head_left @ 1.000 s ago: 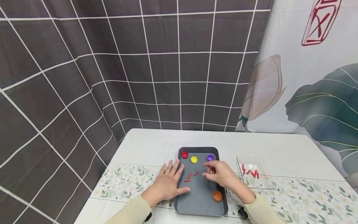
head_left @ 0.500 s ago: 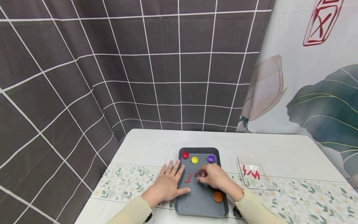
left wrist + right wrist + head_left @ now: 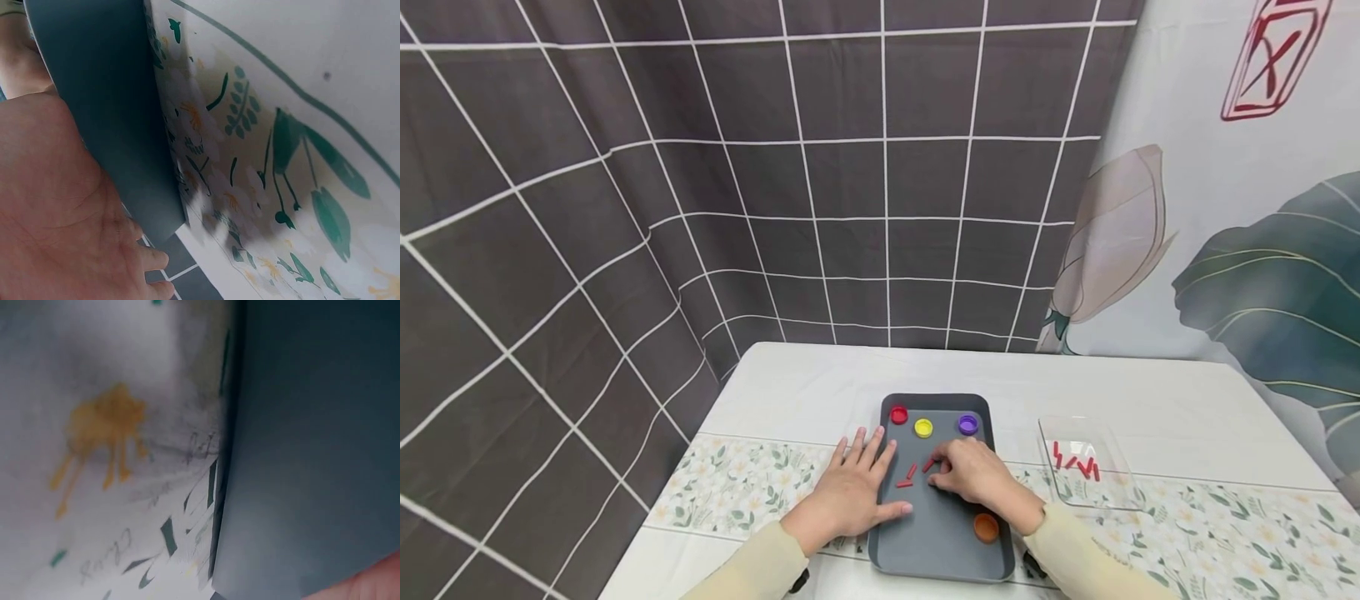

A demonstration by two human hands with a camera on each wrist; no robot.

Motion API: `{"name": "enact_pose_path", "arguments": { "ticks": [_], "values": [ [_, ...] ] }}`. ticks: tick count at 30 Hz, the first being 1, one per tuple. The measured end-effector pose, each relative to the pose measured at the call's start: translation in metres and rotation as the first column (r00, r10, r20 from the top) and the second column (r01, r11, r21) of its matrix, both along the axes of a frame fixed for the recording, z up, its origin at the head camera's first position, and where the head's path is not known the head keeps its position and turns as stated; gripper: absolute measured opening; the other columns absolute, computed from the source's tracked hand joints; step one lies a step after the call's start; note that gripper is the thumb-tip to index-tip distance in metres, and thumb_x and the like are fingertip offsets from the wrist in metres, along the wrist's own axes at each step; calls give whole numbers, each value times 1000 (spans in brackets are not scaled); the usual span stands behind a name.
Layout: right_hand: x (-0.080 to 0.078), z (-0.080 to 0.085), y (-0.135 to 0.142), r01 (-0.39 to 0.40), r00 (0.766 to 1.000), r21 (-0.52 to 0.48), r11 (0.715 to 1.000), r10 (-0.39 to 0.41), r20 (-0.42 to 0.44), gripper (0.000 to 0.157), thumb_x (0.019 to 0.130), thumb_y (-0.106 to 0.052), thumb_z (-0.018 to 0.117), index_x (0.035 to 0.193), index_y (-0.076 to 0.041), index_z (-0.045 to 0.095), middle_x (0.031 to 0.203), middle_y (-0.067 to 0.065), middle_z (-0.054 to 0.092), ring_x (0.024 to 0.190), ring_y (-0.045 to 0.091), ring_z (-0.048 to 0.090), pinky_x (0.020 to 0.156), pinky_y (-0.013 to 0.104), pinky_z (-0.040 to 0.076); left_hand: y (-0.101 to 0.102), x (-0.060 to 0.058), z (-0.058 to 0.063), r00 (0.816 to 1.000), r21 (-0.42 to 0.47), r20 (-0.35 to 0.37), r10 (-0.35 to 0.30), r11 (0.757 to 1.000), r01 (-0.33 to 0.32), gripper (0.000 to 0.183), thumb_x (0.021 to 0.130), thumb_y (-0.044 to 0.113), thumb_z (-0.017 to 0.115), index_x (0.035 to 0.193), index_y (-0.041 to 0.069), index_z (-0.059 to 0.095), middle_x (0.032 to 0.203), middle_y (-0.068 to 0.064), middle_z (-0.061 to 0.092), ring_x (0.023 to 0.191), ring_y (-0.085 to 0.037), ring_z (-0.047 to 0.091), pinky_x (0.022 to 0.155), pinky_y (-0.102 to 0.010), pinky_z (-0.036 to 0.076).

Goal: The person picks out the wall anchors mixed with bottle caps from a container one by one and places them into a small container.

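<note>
In the head view, a dark grey tray (image 3: 940, 550) stands on the table with several small things in it. My right hand (image 3: 973, 471) is over its right side, its curled fingers at the upper end of a short red stick (image 3: 929, 463); the exact thumb contact is too small to see. Two more red sticks, one slanted (image 3: 912, 472) and one flat (image 3: 904, 483), lie just to the left. With fingers spread, my left hand (image 3: 850, 492) rests across the tray's left edge, holding nothing. The left wrist view shows its palm (image 3: 56, 200) beside the tray wall (image 3: 106, 125).
Red (image 3: 898, 415), yellow (image 3: 923, 428) and purple (image 3: 967, 425) round caps sit at the tray's far end. An orange cap (image 3: 986, 527) lies near its front right. Right of the tray, a clear box (image 3: 1112, 492) holds several red sticks (image 3: 1084, 468). A dark curtain (image 3: 850, 192) hangs behind.
My right hand has moved left and slightly down from near the purple cap to the rightmost red stick in the tray, then stayed there. The left hand has kept its place.
</note>
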State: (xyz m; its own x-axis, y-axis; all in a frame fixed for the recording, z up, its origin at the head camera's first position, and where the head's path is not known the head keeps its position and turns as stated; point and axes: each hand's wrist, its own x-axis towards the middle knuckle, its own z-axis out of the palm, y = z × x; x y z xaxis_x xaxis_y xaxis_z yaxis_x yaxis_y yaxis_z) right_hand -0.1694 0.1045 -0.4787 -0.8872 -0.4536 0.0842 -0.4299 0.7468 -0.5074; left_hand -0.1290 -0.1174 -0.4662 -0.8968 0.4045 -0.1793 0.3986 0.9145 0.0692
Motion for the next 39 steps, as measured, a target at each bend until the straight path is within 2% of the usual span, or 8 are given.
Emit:
{"name": "enact_pose_path", "arguments": {
  "ticks": [8, 15, 22, 33, 39],
  "values": [
    [-1, -3, -2, -17, 1000, -3, 1000, 17, -2, 19, 81, -17, 84, 95, -7, 77, 59, -12, 54, 48, 3, 47, 47, 22, 39, 0, 0, 0, 1000, -1, -2, 2, 1000, -2, 95, 93, 77, 44, 162, 15, 25, 170, -10, 12, 156, -38, 10, 123, -56, 14],
    [-2, -4, -3, -46, 999, 6, 999, 46, -27, 22, 79, -21, 87, 93, -8, 77, 61, -12, 54, 50, 1, 47, 48, 22, 40, 0, 0, -1, 1000, 0, -1, 3, 1000, -3, 95, 93, 77, 43, 163, 15, 25, 170, -10, 12, 156, -37, 10, 123, -55, 13],
    [-3, -5, -6, -39, 998, 12, 999, 40, -40, 22, 78, -25, 89, 88, -10, 75, 59, -12, 53, 49, 1, 46, 47, 22, 39, 0, 0, -1, 1000, -3, -5, 2, 1000, -2, 95, 93, 77, 43, 163, 15, 25, 170, -10, 12, 156, -37, 10, 123, -55, 14],
    [-1, -4, -10, -37, 997, 36, 999, 39, -68, 15, 78, -17, 85, 85, -11, 74, 59, -12, 55, 49, 2, 46, 48, 22, 41, 0, 0, 0, 1000, 7, -4, 0, 1000, 0, 95, 93, 77, 44, 162, 15, 26, 170, -11, 13, 156, -38, 10, 123, -56, 14],
    [0, 0, -3, -76, 993, -8, 997, 75, -88, 12, 81, -16, 84, 84, -12, 74, 59, -14, 53, 49, -1, 44, 47, 20, 39, -1, 1, -2, 1000, 4, 2, 2, 1000, -2, 95, 92, 78, 43, 163, 15, 25, 170, -10, 12, 156, -37, 10, 123, -56, 14]
  ]
}}
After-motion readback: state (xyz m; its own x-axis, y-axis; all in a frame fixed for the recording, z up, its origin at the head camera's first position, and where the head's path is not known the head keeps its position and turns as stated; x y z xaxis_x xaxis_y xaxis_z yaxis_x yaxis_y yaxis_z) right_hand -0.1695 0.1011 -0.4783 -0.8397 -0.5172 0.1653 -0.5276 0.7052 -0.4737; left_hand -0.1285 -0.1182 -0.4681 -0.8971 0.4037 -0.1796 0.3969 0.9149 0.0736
